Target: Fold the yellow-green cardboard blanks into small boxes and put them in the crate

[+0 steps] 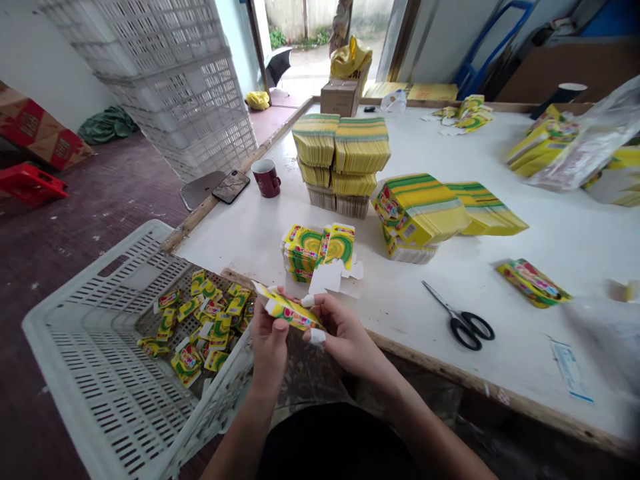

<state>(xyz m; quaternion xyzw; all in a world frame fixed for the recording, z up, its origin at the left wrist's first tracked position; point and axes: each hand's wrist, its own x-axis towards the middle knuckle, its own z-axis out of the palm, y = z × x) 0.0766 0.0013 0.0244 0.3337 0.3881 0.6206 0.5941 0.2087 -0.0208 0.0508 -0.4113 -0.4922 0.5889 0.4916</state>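
Observation:
Between my two hands, just off the table's front edge, is a small yellow-green carton (291, 313) with printed sides and a white flap raised at its left end. My left hand (269, 337) grips that left end, its thumb on the near side. At the carton's right end, my right hand (345, 333) pinches it, white tape wrapped on the thumb and a fingertip. Right behind them on the table lies a pile of flattened cartons (303, 250), some with white inner sides showing. Below left, a white plastic crate (75, 333) holds several folded cartons (213, 320).
Black-handled scissors (463, 323) lie on the white table (395, 307) at right, near a flat carton bundle (534, 283). Farther back stand tall carton stacks (343, 157), a maroon mug (267, 179) and a phone (231, 187). Stacked crates (170, 80) rise at left.

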